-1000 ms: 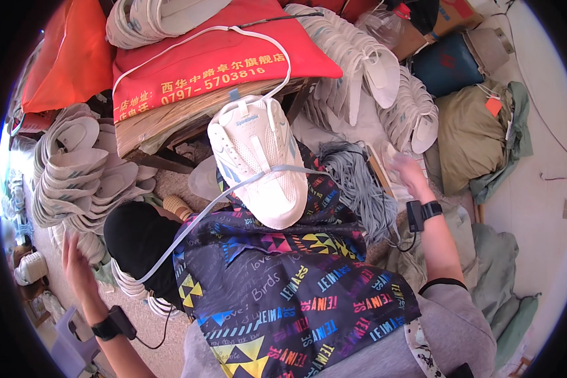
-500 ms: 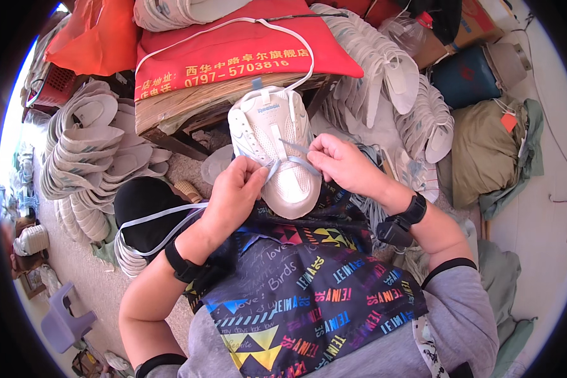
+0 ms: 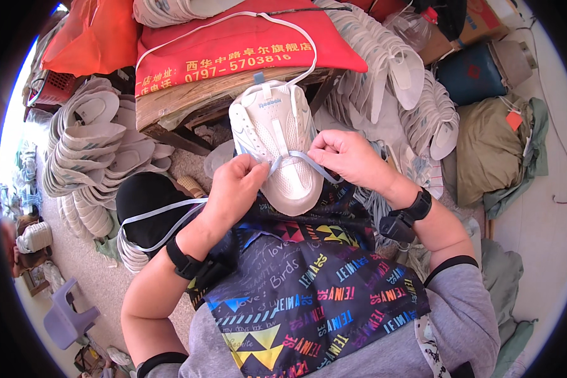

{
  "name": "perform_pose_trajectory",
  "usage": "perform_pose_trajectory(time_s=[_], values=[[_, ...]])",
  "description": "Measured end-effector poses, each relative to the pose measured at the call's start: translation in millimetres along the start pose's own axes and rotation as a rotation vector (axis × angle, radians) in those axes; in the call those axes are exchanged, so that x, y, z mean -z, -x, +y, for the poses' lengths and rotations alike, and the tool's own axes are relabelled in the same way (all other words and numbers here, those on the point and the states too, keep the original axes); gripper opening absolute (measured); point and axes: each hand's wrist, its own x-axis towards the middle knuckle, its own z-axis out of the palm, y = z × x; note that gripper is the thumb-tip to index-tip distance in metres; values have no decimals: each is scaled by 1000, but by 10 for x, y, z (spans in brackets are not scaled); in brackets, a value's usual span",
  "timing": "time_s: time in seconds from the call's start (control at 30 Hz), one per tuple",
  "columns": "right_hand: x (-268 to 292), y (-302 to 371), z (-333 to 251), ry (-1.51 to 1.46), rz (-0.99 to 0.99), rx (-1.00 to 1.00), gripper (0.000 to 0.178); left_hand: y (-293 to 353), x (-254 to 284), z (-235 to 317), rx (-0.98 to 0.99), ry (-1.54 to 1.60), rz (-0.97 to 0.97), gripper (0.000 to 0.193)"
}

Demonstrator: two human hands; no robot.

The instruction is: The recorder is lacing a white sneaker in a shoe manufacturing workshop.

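Note:
A white sneaker upper [image 3: 290,189] with pale blue trim rests toe-toward me at the edge of the wooden stand. A light grey-blue shoelace [image 3: 300,155] crosses the lowest part of its lacing opening, just below the tongue [image 3: 277,129]. On the left side of the toe, my left hand [image 3: 239,179] is closed in a pinch on the lace. At the right side, my right hand [image 3: 341,154] pinches the lace too, with a short end hanging beneath the fingers. More lace [image 3: 160,214] trails past my left wrist over a black rounded object [image 3: 146,205].
A wooden stand [image 3: 170,107] with a red cloth [image 3: 233,50] stands ahead. Stacked white shoe uppers lie left [image 3: 85,145] and right [image 3: 384,69]. A purple stool [image 3: 69,315] is at lower left. An olive bundle [image 3: 491,145] sits at right.
The lace end that stuck out over the tongue from my right fingers is gone from there; an end now hangs below that hand. My left hand stays at the toe's left side.

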Motion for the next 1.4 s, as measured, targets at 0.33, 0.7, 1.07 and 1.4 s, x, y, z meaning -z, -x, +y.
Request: perform_pose_trajectory(time_s=[0.33,0.7,1.07,1.4], values=[[-2,-86,115,103,62,81,17,26,27,178,-358,-481,22,19],[-189,-63,-236,764,268,376,11,-7,180,591,-717,-1102,-2,41],[-66,-91,-461,1037,-27,424,12,-87,212,461,-820,-1014,74,27],[55,-352,-710,1171,-186,675,52,-142,252,486,-758,-1127,85,22]])
